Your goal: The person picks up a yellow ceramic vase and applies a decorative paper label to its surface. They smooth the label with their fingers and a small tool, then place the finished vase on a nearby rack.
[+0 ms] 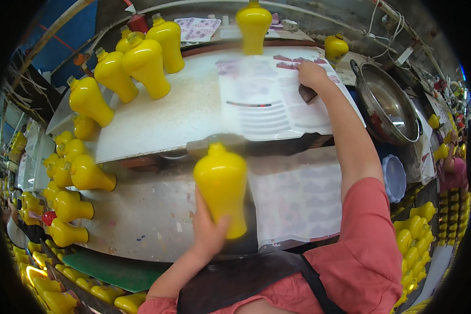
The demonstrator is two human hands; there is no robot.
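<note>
Little done on yellow bottle (221, 183), by my read: no pattern on the side shown, far side hidden. Left to use, probably: pink decal strips (287, 66) near far right corner of white worktop (188, 110). Held neck up in left hand (209, 230), gripped low on the body between thumb and fingers, just in front of worktop's near edge. Over at the strips with right hand (314, 76), dark scraper (306, 94) by palm; can't tell if pinching any. Looks glossy, broad-shouldered, short-necked, tapering toward foot

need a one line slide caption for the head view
The left hand holds a yellow bottle, the right hand at pink strips on a white sheet.
</note>
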